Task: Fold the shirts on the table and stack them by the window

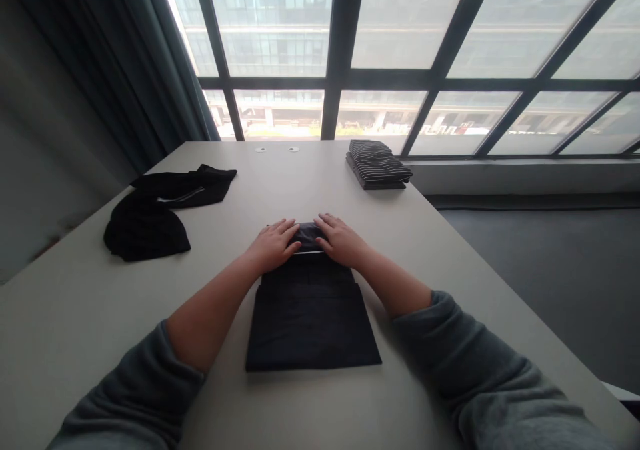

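A dark folded garment (pixel 313 317) lies flat on the pale table (pixel 75 323) in front of me. My left hand (pixel 274 243) rests palm down on its far left corner, fingers stretched out. My right hand (pixel 341 239) lies flat on the far right corner, fingers also spread. Between the two hands the garment's far end (pixel 307 237) is bunched up a little. Neither hand grips anything.
A loose heap of black clothes (pixel 160 213) sits at the table's left. A folded stack of striped cloth (pixel 379 164) lies at the far right near the window. The table's right edge drops to a dark floor (pixel 550 270). A curtain (pixel 110 57) hangs at the left.
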A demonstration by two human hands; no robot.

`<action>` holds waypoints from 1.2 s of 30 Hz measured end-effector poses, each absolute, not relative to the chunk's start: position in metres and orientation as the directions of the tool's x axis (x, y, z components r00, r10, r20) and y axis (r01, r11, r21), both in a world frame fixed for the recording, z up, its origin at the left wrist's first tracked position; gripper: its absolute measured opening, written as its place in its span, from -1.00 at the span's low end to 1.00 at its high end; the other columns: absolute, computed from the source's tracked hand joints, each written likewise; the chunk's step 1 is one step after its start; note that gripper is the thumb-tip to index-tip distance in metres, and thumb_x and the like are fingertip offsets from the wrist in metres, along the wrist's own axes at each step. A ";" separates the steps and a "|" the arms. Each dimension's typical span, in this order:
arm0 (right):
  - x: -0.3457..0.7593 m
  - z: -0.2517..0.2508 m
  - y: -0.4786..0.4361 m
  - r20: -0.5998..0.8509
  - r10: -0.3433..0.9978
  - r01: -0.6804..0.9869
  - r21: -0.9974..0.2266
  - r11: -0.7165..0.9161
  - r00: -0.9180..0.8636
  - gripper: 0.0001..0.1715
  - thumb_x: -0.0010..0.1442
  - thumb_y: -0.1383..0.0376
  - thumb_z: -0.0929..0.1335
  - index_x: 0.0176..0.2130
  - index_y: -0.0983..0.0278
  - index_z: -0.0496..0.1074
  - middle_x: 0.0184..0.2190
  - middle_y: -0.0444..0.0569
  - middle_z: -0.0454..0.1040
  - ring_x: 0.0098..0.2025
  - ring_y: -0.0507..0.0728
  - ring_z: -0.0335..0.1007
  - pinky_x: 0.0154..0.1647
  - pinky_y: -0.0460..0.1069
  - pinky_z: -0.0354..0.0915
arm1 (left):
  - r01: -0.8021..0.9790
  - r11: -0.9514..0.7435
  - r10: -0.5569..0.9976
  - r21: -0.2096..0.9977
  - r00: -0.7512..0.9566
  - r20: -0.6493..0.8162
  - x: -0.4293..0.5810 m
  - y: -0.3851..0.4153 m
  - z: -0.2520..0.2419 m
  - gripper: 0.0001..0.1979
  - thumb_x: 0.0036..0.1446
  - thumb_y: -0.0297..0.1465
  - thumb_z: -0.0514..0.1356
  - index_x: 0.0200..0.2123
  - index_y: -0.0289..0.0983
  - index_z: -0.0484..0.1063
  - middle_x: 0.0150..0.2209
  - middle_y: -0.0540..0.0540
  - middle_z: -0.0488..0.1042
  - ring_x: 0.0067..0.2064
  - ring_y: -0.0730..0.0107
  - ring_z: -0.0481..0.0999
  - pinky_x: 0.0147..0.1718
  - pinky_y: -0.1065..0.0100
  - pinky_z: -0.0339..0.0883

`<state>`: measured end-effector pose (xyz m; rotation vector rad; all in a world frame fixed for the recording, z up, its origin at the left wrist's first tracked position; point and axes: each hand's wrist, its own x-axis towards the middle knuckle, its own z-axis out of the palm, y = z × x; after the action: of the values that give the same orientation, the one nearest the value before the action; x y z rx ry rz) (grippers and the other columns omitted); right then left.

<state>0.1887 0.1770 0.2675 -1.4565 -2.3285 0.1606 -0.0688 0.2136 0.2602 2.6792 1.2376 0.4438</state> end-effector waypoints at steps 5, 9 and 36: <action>0.182 0.246 0.183 0.006 0.932 0.904 -0.241 0.354 -0.363 -0.03 0.46 -0.12 0.22 0.57 0.36 -0.02 0.59 0.20 -0.18 0.61 0.37 -0.29 0.59 0.26 -0.25 | 0.769 -0.606 0.794 0.206 0.600 0.095 -0.062 0.216 0.230 -0.29 0.42 0.02 0.04 0.53 -0.08 0.13 0.56 -0.13 0.05 0.55 -0.10 0.02 0.48 -0.11 -0.16; 0.185 0.245 0.184 -0.024 0.949 0.922 -0.243 0.301 -0.316 0.05 0.44 -0.19 0.19 0.58 0.37 -0.10 0.60 0.20 -0.29 0.62 0.38 -0.39 0.58 0.24 -0.25 | 0.775 -0.596 0.801 0.210 0.591 0.091 -0.065 0.217 0.230 -0.25 0.41 0.07 0.02 0.54 -0.09 0.10 0.56 -0.13 0.01 0.56 -0.09 -0.01 0.49 -0.12 -0.19; 0.218 0.243 0.185 0.103 0.988 0.807 -0.570 0.154 -0.115 -0.30 0.36 0.15 0.36 0.39 0.32 0.32 0.45 0.26 0.26 0.52 0.41 0.06 0.51 0.35 0.00 | 0.469 -0.431 0.885 0.771 0.387 0.259 -0.120 0.240 0.217 -0.08 0.24 -0.13 0.24 0.56 -0.19 -0.05 0.41 -0.34 0.33 0.28 0.01 0.52 0.28 -0.02 0.38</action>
<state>0.2181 0.1847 0.2433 -1.7051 -1.9791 0.5246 -0.1203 0.2399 0.2166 2.0498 1.1563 0.8997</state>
